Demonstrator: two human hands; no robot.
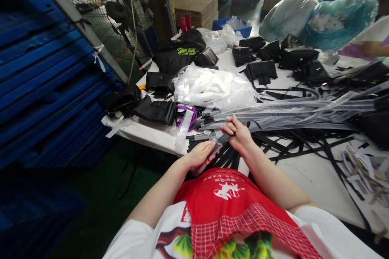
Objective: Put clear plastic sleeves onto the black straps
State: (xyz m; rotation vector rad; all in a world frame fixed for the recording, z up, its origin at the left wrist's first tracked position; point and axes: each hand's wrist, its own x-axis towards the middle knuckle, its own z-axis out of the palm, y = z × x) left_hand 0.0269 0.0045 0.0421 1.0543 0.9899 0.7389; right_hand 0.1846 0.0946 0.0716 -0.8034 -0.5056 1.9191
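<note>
In the head view my left hand (200, 155) is closed round a clear plastic sleeve (216, 147), low over the table edge near my apron. A black strap (225, 137) runs from the sleeve up to my right hand (238, 134), whose fingers pinch it. How far the strap sits inside the sleeve is hard to make out. More black straps (232, 156) lie under and behind both hands. Beyond my right hand stretches a long bundle of straps in clear sleeves (291, 111). A purple cord (191, 118) lies left of the bundle's end.
A heap of white plastic bags (215, 87) lies ahead on the white table (299, 174). Black leather bags (156, 110) stand around it. Paper scraps (364, 166) are at right. Blue stacked panels (45, 77) rise at left. Another person's arm (372, 48) shows far right.
</note>
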